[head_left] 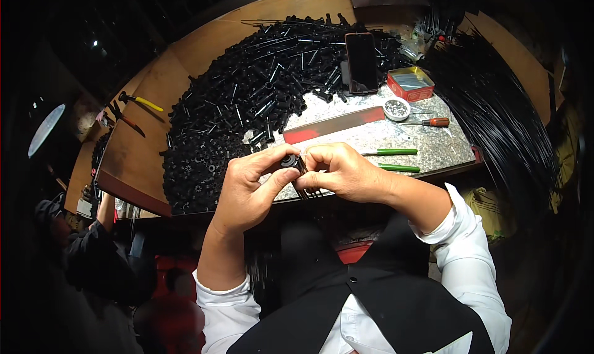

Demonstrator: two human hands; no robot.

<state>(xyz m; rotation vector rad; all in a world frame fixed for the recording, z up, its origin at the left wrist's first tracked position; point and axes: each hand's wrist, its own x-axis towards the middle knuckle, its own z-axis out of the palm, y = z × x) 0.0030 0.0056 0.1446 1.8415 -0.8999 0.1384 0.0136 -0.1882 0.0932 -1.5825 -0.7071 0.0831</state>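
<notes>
Over the bench's near edge, my left hand [247,184] grips a small black cylindrical part [289,161] between thumb and fingers, with its round end facing up. Thin dark prongs stick out below it. My right hand [340,171] is closed against the same part from the other side, index finger and thumb pinched together at it. Whatever small piece may sit between the right fingertips is hidden. Just beyond my right wrist lies a tool with two green handles [397,151]. A heap of black tubular parts [247,106] spreads over the bench beyond my left hand.
Behind the hands lie a red-and-grey bar [334,126], a bowl of small metal pieces [396,110], an orange-handled screwdriver [438,122], a red tin [410,93] and a standing phone [362,63]. Thin black rods [495,106] fill the right. Yellow-handled pincers [148,104] and another person's sleeve [93,249] are left.
</notes>
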